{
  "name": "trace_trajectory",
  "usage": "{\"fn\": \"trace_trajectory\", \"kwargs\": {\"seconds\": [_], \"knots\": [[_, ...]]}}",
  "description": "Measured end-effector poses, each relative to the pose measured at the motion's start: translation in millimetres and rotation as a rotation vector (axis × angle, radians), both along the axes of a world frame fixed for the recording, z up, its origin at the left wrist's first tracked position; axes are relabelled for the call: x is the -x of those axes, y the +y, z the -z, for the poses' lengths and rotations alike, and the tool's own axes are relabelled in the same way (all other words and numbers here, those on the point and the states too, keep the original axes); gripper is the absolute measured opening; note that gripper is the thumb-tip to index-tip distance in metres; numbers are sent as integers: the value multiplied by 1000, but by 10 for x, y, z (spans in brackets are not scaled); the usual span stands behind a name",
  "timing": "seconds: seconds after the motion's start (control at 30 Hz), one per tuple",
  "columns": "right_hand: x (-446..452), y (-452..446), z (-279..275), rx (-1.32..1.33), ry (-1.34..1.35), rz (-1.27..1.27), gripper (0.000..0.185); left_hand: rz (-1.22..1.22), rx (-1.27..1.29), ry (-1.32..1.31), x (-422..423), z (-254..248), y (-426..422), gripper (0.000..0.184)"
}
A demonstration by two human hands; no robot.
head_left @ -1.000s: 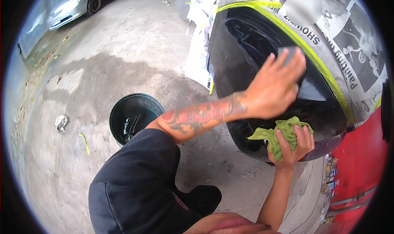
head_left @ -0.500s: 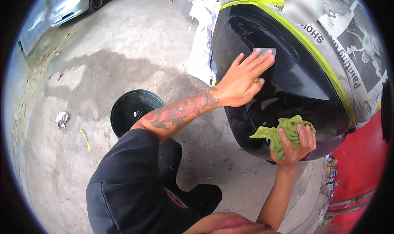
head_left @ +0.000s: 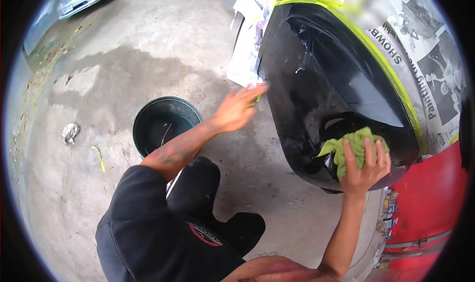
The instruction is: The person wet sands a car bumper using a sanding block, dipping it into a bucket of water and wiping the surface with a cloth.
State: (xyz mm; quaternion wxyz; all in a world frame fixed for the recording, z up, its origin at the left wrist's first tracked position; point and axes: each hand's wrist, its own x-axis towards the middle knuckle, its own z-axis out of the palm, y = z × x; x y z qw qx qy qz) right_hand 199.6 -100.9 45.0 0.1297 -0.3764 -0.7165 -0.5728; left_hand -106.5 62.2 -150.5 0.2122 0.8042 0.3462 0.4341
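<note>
A curved glossy black panel, edged with yellow masking tape, fills the right half of the view. My right hand grips a crumpled green cloth against its lower part, fingers wrapped over the folds. To the left of the panel, my left hand is in the air, slightly blurred, fingers stretched towards the panel's edge. A small grey piece at its fingertips looks like the sandpaper sheet, mostly hidden. Whitish wet streaks mark the upper panel.
Newspaper sheets mask the area around the panel. A dark bucket with liquid stands on the concrete under my left forearm. Crumpled foil and a yellow tape strip lie on the floor. A car stands at far left.
My left hand has lifted off the panel and drawn back left; the grey sheet no longer lies on the panel. My right hand and the cloth appear slightly farther right.
</note>
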Motion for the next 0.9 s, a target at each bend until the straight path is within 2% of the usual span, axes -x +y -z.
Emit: {"fn": "trace_trajectory", "kwargs": {"seconds": [0.1,0.17,0.23,0.3,0.33,0.43,0.5,0.6,0.77,0.8,0.9], "knots": [[440,167,-465,-147,2,55,34,-346,310,441,866,932,-487,71],[792,283,-728,-83,17,230,34,-537,390,652,1409,1537,-883,67],[1000,569,-824,-1,-17,321,34,-633,491,673,1767,1935,-1252,65],[1115,953,-831,-19,-106,293,29,-667,596,627,1907,2227,-1431,64],[1138,1185,-810,-43,-149,297,26,-667,523,517,1810,1978,-1418,64],[1303,1906,-704,-64,-231,331,20,-734,562,405,1848,2111,-1339,64],[1488,2351,-608,17,-177,409,20,-712,569,426,1841,1996,-1340,64],[1671,2926,-505,-7,-248,432,18,-745,604,414,1844,2006,-1327,66],[1826,3970,-62,-18,-188,256,20,-756,641,416,1856,1990,-1328,66],[1804,4067,21,-24,-192,204,20,-757,637,414,1848,2001,-1341,66],[2026,3892,140,131,-125,353,21,-768,634,432,1865,2035,-1299,65]]}}
